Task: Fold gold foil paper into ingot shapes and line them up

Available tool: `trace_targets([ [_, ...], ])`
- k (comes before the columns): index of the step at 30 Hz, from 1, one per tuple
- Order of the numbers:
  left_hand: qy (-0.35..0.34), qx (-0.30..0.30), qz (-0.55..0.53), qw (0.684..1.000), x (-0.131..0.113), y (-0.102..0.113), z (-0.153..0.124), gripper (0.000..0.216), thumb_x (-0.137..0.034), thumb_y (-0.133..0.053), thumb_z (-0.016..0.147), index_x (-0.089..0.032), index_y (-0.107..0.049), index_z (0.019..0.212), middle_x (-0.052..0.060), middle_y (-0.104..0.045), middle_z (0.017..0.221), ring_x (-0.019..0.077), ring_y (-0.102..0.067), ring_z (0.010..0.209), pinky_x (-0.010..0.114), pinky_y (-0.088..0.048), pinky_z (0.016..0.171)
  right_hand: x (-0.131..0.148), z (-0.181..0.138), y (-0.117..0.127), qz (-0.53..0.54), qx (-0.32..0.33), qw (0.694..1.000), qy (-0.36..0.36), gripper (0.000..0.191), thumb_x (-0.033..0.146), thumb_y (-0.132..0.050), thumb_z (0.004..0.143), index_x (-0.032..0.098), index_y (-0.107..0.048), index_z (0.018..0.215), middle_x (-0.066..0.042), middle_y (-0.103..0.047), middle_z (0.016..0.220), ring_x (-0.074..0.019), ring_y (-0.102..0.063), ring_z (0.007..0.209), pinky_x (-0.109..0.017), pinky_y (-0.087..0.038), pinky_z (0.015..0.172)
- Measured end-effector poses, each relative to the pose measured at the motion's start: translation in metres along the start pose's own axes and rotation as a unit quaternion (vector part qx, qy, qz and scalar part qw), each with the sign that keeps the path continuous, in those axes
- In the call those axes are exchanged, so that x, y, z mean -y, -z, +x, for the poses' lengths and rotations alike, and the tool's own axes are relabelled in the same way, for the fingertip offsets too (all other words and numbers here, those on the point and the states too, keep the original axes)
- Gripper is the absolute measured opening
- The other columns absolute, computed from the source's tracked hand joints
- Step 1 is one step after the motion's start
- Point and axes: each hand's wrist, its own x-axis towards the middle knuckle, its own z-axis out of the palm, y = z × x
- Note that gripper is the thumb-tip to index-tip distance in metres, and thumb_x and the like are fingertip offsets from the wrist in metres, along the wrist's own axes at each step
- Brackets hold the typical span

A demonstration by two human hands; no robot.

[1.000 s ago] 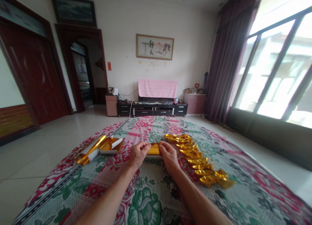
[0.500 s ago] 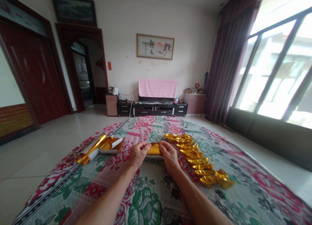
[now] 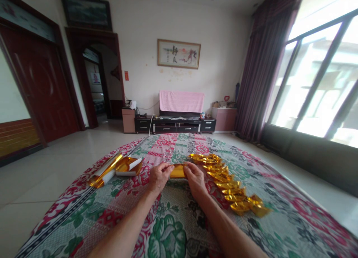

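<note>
Both my hands pinch a small piece of gold foil paper [image 3: 177,171] just above the flowered cloth [image 3: 167,228]. My left hand [image 3: 158,177] grips its left end with curled fingers. Its right end is held by my right hand [image 3: 195,179] in the same way. A curved row of several folded gold paper pieces [image 3: 227,184] lies on the cloth right beside my right hand. To the left of my left hand lies a stack of flat gold foil sheets [image 3: 115,169], some showing a white back.
The cloth covers a low round surface on a tiled floor [image 3: 41,176]. A dark TV stand [image 3: 175,124] with a pink cover stands at the far wall. Large windows [image 3: 321,75] and dark curtains are on the right, a dark wooden door [image 3: 41,82] on the left.
</note>
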Motion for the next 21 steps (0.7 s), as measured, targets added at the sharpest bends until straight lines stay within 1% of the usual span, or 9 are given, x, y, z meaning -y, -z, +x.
trace_targets([
  [4, 0.000, -0.008, 0.011, 1.000, 0.000, 0.001, 0.000, 0.026, -0.039, -0.054, 0.070, -0.017, -0.067, 0.070, 0.002, -0.064, 0.059, 0.0141, -0.056, 0.058, 0.021, -0.039, 0.056, 0.000, 0.000, -0.002, -0.057, -0.010, 0.998, 0.003, 0.031, 0.039, -0.060, 0.063, 0.016, -0.067, 0.082, -0.002, -0.065, 0.067, -0.0147, -0.055, 0.060, -0.025, -0.044, 0.057],
  [7, 0.006, -0.008, 0.032, 0.999, 0.001, 0.001, 0.000, 0.023, -0.036, -0.054, 0.071, -0.018, -0.067, 0.067, 0.002, -0.065, 0.061, 0.0140, -0.056, 0.059, 0.022, -0.039, 0.059, 0.000, 0.000, -0.002, -0.174, -0.030, 0.984, 0.026, 0.025, 0.035, -0.056, 0.065, 0.018, -0.068, 0.078, -0.002, -0.065, 0.065, -0.0163, -0.057, 0.061, -0.025, -0.043, 0.058],
  [10, -0.006, -0.013, 0.087, 0.996, 0.001, 0.001, 0.000, 0.019, -0.031, -0.055, 0.069, -0.018, -0.065, 0.059, 0.002, -0.064, 0.061, 0.0129, -0.055, 0.060, 0.022, -0.037, 0.061, 0.003, 0.001, 0.000, -0.321, -0.036, 0.945, 0.057, 0.021, 0.029, -0.053, 0.067, 0.021, -0.070, 0.075, -0.002, -0.066, 0.067, -0.0178, -0.059, 0.066, -0.026, -0.042, 0.064],
  [13, -0.022, -0.016, 0.150, 0.988, 0.002, -0.001, 0.001, 0.015, -0.024, -0.058, 0.066, -0.017, -0.063, 0.053, 0.002, -0.063, 0.067, 0.0123, -0.053, 0.063, 0.022, -0.036, 0.064, 0.004, 0.002, 0.002, -0.415, -0.028, 0.906, 0.083, 0.021, 0.023, -0.051, 0.067, 0.021, -0.071, 0.075, -0.004, -0.067, 0.073, -0.0174, -0.059, 0.070, -0.025, -0.041, 0.067],
  [17, -0.012, 0.003, 0.199, 0.980, 0.006, -0.006, 0.003, 0.013, -0.023, -0.058, 0.067, -0.017, -0.065, 0.057, 0.004, -0.063, 0.074, 0.0137, -0.054, 0.069, 0.023, -0.036, 0.067, 0.000, 0.005, 0.003, -0.497, -0.009, 0.861, 0.107, 0.023, 0.021, -0.049, 0.069, 0.020, -0.071, 0.075, -0.005, -0.065, 0.075, -0.0158, -0.058, 0.068, -0.023, -0.039, 0.066],
  [21, -0.036, 0.020, 0.255, 0.966, 0.011, -0.008, 0.004, 0.015, -0.023, -0.056, 0.070, -0.017, -0.066, 0.061, 0.005, -0.062, 0.076, 0.0154, -0.055, 0.073, 0.024, -0.037, 0.070, -0.005, 0.005, 0.003, -0.533, 0.004, 0.837, 0.123, 0.023, 0.019, -0.048, 0.070, 0.020, -0.071, 0.075, -0.006, -0.064, 0.077, -0.0159, -0.057, 0.071, -0.023, -0.038, 0.066],
])
